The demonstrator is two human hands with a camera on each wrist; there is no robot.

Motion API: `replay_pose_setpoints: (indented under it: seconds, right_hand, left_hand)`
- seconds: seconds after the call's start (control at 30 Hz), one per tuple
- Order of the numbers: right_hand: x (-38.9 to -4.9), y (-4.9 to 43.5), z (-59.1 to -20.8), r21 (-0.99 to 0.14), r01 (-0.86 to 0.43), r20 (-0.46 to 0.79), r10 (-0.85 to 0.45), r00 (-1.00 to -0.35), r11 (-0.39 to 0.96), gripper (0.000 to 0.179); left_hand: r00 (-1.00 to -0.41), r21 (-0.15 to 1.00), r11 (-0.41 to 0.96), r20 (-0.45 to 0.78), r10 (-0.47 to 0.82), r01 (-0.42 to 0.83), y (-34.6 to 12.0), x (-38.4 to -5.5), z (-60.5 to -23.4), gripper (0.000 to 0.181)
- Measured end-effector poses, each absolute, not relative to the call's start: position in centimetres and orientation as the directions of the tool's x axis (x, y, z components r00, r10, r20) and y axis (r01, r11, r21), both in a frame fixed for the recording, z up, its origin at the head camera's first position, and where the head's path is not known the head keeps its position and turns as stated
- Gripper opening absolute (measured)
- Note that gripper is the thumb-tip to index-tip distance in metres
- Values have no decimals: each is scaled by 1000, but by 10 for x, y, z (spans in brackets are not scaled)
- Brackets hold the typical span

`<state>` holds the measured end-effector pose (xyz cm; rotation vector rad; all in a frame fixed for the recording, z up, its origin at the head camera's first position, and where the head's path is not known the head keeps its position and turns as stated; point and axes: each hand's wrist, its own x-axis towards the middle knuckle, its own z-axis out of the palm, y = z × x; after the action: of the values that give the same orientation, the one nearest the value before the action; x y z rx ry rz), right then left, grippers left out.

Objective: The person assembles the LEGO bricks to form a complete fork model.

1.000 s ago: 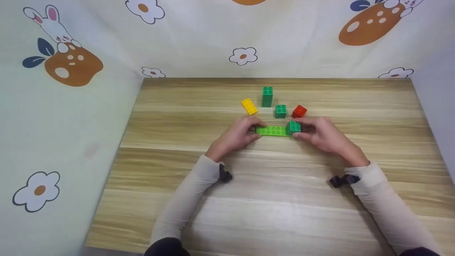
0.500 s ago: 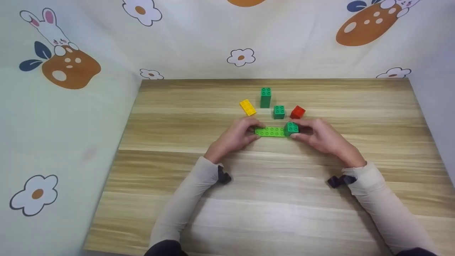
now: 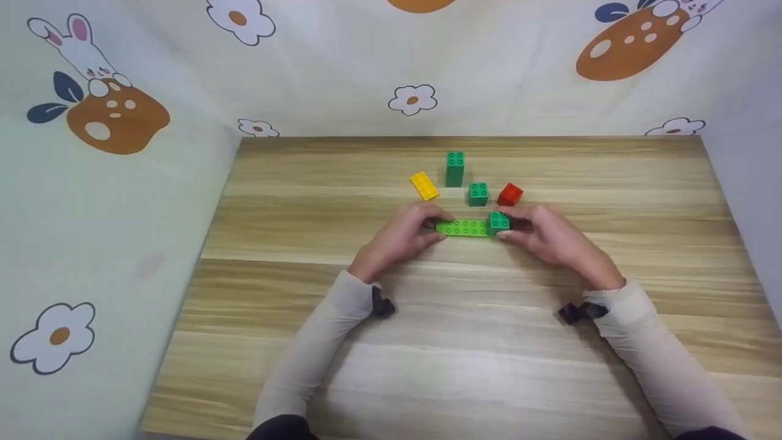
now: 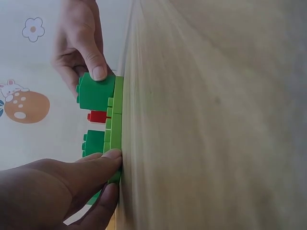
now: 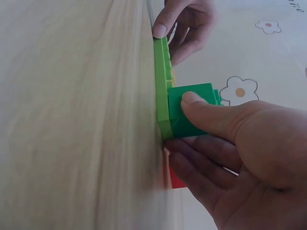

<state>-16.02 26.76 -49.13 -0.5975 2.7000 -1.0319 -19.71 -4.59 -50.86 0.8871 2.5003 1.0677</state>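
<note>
A long, flat light green building-block strip (image 3: 461, 228) lies on the table, with a seam partway along its side in the left wrist view. My left hand (image 3: 408, 231) pinches its left end between thumb and fingers. On the strip's right end sits a dark green brick (image 5: 192, 125), studs up. My right hand (image 3: 553, 235) grips this brick, thumb on its near side and fingers around the far side. In the left wrist view the brick (image 4: 97, 93) rests flush against the strip's studded face.
Behind the strip stand a tall green block (image 3: 454, 171), a smaller green brick (image 3: 478, 194) and a red brick (image 3: 510, 194) turned at an angle. A flat yellow brick (image 3: 424, 186) lies beyond my left hand. Patterned cloth (image 3: 330, 73) hangs at the table's back edge.
The whole head view shifts slightly. The dark green brick stands straighter on the strip's right end than a second ago. Both hands keep their hold.
</note>
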Motion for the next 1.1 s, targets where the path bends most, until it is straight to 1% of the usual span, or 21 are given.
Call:
replay_pose_setpoints:
  seconds: [0.2, 0.53, 1.1]
  right_hand:
    - [-159, 264, -487, -662, -310, -37, -442, -896, 683, 53]
    - [-161, 268, -489, -659, -349, 9, -458, -889, 666, 52]
    - [-159, 266, -489, -668, -329, -11, -450, -893, 668, 50]
  left_hand:
    - [-772, 720, 542, -14, 636, 434, -46, -197, -509, 36]
    - [-773, 707, 541, 12, 635, 455, -46, -196, -509, 34]
    - [-771, 727, 532, -7, 637, 433, -46, -197, -510, 37]
